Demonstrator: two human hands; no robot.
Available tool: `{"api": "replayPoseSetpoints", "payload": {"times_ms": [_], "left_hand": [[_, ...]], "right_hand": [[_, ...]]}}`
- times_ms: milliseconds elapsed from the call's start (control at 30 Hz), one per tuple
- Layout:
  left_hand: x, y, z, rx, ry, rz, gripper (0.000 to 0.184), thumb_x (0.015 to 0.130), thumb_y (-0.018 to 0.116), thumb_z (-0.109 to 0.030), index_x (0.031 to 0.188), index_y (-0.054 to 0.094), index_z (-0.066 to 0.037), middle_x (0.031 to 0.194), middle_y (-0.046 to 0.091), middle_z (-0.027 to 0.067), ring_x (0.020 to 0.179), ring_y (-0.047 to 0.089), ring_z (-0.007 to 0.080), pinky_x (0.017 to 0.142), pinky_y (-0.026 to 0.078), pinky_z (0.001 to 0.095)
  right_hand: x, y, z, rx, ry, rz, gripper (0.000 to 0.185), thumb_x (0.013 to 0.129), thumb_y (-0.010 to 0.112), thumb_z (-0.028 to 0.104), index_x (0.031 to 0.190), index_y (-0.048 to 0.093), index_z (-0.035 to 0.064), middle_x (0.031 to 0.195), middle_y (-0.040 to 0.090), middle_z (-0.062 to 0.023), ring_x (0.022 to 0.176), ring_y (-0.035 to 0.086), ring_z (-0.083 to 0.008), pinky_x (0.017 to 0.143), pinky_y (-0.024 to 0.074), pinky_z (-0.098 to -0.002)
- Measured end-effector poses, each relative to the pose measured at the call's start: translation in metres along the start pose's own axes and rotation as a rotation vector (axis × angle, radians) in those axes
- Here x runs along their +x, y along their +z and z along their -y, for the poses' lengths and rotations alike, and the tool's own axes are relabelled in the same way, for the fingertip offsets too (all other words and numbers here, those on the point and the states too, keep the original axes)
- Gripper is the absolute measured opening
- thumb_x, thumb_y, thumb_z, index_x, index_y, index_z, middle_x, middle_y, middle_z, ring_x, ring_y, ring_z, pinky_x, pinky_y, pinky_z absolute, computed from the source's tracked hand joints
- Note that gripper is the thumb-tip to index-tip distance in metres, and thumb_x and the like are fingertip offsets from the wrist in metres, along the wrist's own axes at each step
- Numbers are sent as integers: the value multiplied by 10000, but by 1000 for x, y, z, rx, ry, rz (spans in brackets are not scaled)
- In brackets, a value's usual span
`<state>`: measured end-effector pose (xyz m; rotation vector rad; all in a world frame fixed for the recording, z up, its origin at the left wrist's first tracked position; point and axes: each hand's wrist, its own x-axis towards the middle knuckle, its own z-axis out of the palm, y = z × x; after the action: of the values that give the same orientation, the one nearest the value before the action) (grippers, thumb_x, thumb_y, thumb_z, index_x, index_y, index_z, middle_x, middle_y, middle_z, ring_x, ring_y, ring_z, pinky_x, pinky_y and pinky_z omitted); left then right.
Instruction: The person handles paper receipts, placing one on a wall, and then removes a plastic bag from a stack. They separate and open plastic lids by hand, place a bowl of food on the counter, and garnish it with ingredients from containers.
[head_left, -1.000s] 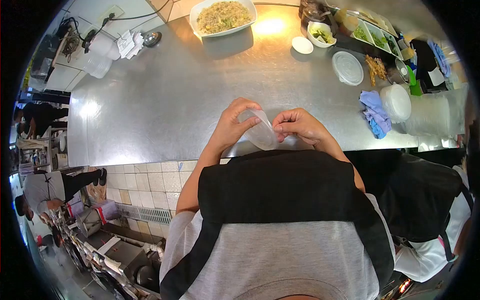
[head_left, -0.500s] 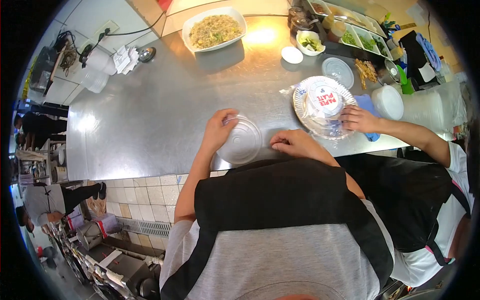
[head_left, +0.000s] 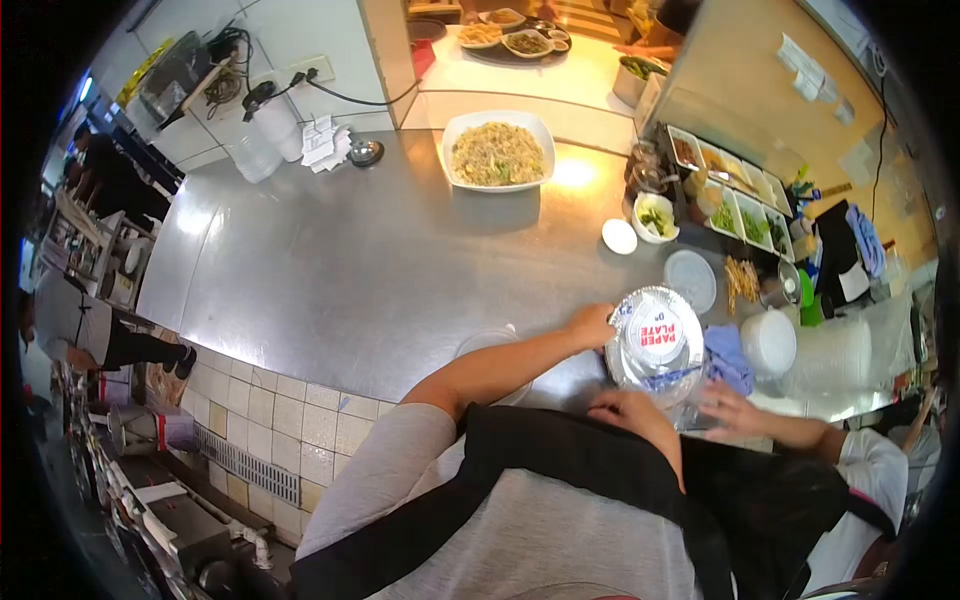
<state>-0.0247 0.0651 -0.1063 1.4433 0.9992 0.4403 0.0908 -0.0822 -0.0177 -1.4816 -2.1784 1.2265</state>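
Observation:
A plastic-wrapped pack of paper plates (head_left: 658,325) with red lettering is tilted over the right part of the steel counter. My left hand (head_left: 592,326) reaches across and grips its left edge. Just below the pack, close to my apron, is my right hand (head_left: 632,408). Its fingers are curled, and whatever they hold, if anything, is hidden. A co-worker's hand (head_left: 730,410) is apart from mine at the pack's lower right, fingers spread and slightly blurred. Behind my left forearm lies a clear round plastic lid (head_left: 483,342), partly covered.
A white bowl of fried rice (head_left: 497,150) sits at the counter's back edge. To the right are a white egg-shaped item (head_left: 619,237), a small bowl of greens (head_left: 655,218), condiment trays (head_left: 735,200), a blue cloth (head_left: 728,358) and stacked containers (head_left: 768,343). The co-worker stands close on my right.
My left hand has left the clear lid and moved right to grip the plate pack. The co-worker's hand has come off the pack. The camera view has shifted, revealing the pass shelf.

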Motion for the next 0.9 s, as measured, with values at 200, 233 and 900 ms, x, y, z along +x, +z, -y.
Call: {"api": "replayPoseSetpoints", "payload": {"times_ms": [200, 233, 900], "left_hand": [[-4, -116, -17, -82, 369, -142, 345, 756, 596, -38, 1101, 601, -33, 904, 657, 73, 787, 622, 147, 649, 525, 283], [-12, -151, -38, -167, 249, -150, 326, 755, 598, -35, 1081, 599, -32, 886, 650, 65, 799, 619, 140, 648, 524, 281], [158, -441, 77, -6, 69, -671, 572, 894, 502, -413, 1329, 384, -61, 1211, 551, 102, 1094, 539, 278, 884, 448, 420]], "right_hand": [[5, -3, 17, 122, 217, 25, 220, 834, 626, 223, 988, 651, 68, 886, 660, -131, 796, 646, -266, 720, 492, -337], [8, -4, 20, 96, 228, 14, 222, 835, 625, 224, 994, 651, 71, 889, 661, -130, 802, 648, -264, 726, 495, -334], [81, 29, 4, -331, 229, -640, 423, 704, 731, 159, 1101, 593, 110, 1283, 472, -155, 1111, 498, -335, 910, 397, -448]]}}
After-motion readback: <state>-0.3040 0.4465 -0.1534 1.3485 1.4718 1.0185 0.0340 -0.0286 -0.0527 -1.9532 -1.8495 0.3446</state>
